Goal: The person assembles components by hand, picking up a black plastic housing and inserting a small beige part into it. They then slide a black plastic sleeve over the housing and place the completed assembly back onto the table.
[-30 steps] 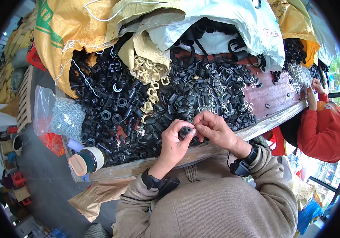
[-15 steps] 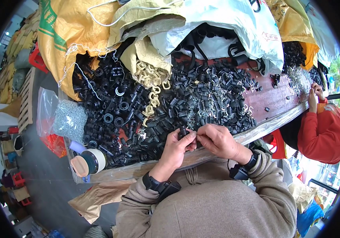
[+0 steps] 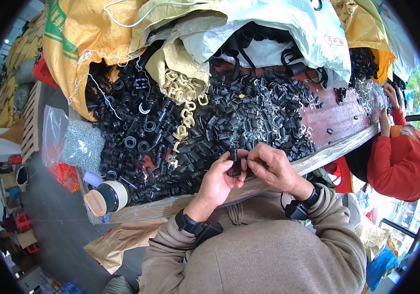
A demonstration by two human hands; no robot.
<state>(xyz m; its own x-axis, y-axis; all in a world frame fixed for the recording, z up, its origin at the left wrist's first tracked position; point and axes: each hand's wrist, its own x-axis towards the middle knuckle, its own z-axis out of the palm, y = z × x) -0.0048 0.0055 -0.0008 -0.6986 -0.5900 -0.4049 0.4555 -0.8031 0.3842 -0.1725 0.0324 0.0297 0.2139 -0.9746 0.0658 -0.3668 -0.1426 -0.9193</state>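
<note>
My left hand [image 3: 215,183] grips a short black cylindrical plastic part [image 3: 234,167] between thumb and fingers, upright above the table's near edge. Close beside it, my right hand [image 3: 274,171] is closed in a pinch, fingertips almost at the part. What the pinch holds, if anything, is too small to make out. Just beyond both hands lies a heap of small black plastic pieces [image 3: 264,110] with thin metal bits among them. Larger black ringed fittings [image 3: 139,117] are piled to the left. Cream-coloured buckles [image 3: 186,117] spill from a paper sack [image 3: 185,61] between the piles.
A wooden rim [image 3: 335,149] edges the table. At its left stand a lidded jar [image 3: 117,195] and a clear bag of small metal parts [image 3: 82,143]. A yellow woven sack [image 3: 100,29] and a white sack [image 3: 273,24] stand behind. A co-worker in red [image 3: 396,159] works at right.
My left hand has turned the black part, so more of it shows. My right hand has shifted slightly. The co-worker's hands have moved apart.
</note>
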